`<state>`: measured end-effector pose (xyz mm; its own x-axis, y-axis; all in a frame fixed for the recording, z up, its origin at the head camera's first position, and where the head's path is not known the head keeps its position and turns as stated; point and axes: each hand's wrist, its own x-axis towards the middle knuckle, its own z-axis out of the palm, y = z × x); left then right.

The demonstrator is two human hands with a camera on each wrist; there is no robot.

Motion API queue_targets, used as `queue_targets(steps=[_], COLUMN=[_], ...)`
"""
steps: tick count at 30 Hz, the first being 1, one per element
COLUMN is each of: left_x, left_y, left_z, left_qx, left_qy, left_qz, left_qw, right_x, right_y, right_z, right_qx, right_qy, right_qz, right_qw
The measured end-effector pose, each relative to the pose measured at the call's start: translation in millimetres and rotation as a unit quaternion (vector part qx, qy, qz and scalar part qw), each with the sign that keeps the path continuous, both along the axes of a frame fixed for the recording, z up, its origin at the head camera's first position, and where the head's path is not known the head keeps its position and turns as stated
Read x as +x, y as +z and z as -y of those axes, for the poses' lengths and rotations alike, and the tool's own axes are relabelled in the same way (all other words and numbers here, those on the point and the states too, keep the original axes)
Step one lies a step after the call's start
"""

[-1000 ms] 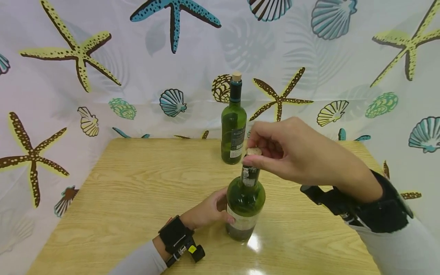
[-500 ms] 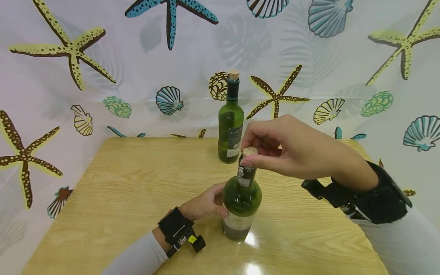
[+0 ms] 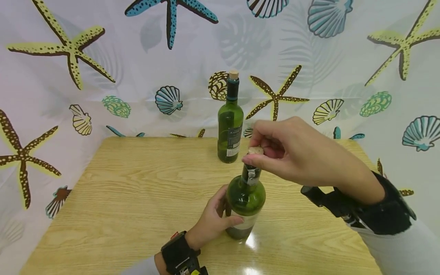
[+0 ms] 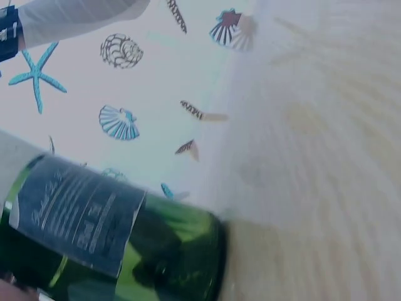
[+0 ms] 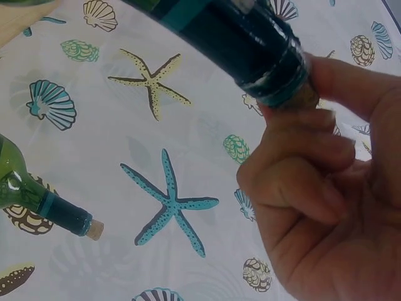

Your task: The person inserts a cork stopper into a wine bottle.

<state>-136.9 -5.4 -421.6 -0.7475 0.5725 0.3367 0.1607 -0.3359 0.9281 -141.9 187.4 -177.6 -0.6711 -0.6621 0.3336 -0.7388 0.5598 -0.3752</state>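
A green wine bottle (image 3: pixel 245 195) stands on the wooden table, its neck leaning a little to the right. My left hand (image 3: pixel 214 218) holds its body from the left, the thumb lying across the pale label. At the mouth, my right hand (image 3: pixel 292 149) pinches a cork (image 3: pixel 256 150) between thumb and index finger. From the right wrist, the cork (image 5: pixel 304 97) appears partly within the dark neck, mostly covered by fingers. The left wrist view has the bottle's dark label (image 4: pixel 78 213) large, with just a sliver of my hand at the lower left corner.
Behind stands a second green wine bottle (image 3: pixel 229 128), a cork (image 3: pixel 233 74) protruding from its mouth. The wooden table (image 3: pixel 144 179) meets a white cloth (image 3: pixel 144 72) printed with starfish and shells along its back edge.
Over the last half second the front bottle's neck has tipped to the right, along with my right hand. My left hand has turned, and its thumb reaches further across the label.
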Motion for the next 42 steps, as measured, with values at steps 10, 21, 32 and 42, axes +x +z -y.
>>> queue_targets(steps=[10, 21, 32, 42], left_x=[12.4, 20.2, 18.9, 15.4], left_y=[2.1, 6.1, 48.3, 57.3], left_z=[-9.2, -2.9, 10.5, 11.7], left_qx=[0.015, -0.057, -0.094, -0.118], left_qy=[0.058, 0.125, 0.204, 0.280], left_qz=[0.013, -0.005, -0.260, -0.396], left_qw=[0.9981, 0.9905, 0.9390, 0.8661], right_x=[9.3, 15.4, 47.1, 51.6], right_y=[-3.4, -43.9, -117.4, -135.1], right_z=[4, -1, 6, 20], right_qx=[-0.011, -0.115, -0.100, -0.125], right_qy=[-0.069, -0.071, -0.111, -0.122], right_qz=[-0.027, 0.010, 0.042, -0.003], right_qw=[0.9972, 0.9907, 0.9879, 0.9846])
